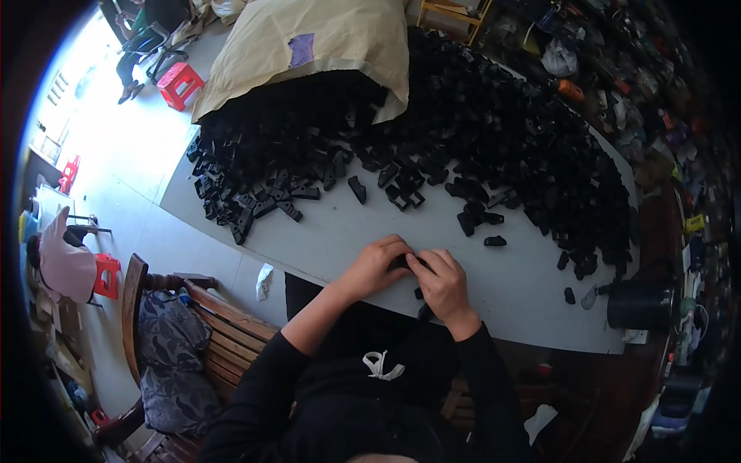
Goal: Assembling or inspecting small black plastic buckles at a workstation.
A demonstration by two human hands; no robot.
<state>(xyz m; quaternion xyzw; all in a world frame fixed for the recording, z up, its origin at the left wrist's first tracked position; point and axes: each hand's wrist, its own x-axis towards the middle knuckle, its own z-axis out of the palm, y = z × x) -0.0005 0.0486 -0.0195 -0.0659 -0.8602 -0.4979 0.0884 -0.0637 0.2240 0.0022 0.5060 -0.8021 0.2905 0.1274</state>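
Left hand (377, 266) and right hand (442, 282) are meeting over the table (340, 231) edge, both pinching one small black plastic part (407, 263) between fingertips. Loose black parts pile (494, 131) is sitting well beyond the grip, tan sack (324, 46) behind it.

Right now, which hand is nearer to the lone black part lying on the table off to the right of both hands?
The right hand. The lone black part lies just up and right of it; the left hand sits farther off, on the right hand's other side.
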